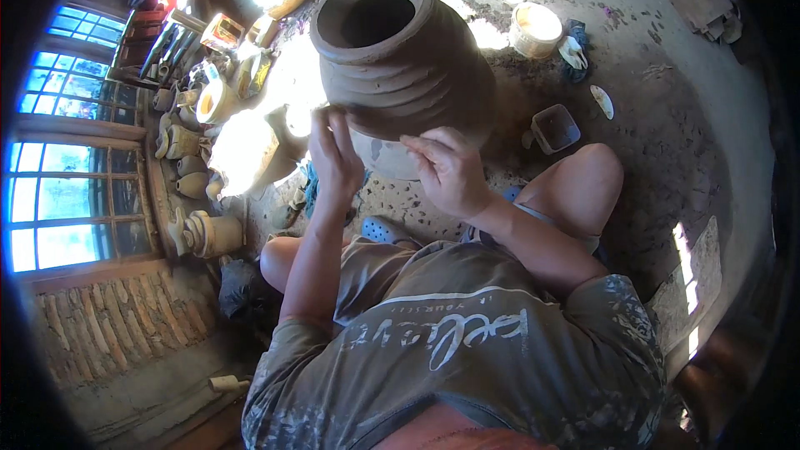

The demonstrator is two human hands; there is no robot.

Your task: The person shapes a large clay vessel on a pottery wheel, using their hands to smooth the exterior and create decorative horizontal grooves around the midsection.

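A large brown clay pot (pixel 408 83) with a wide round mouth and ridged walls stands in front of me, its rim tilted toward the left. Beneath its lower edge, a pale grey support (pixel 385 158) shows between my hands. My left hand (pixel 337 157) is raised at the pot's lower left side, its fingers close together and pointing up. Close to the lower wall on the near right, my right hand (pixel 452 171) has thumb and fingers pinched together. Whatever either hand grips is too small or hidden to make out.
Right of the pot are a white bucket (pixel 536 31), a small square tub (pixel 556 128) and a pale oval piece (pixel 602 102) on the earthen floor. Several clay vessels (pixel 193 177) crowd along the windows at left. My bent knees flank the near side.
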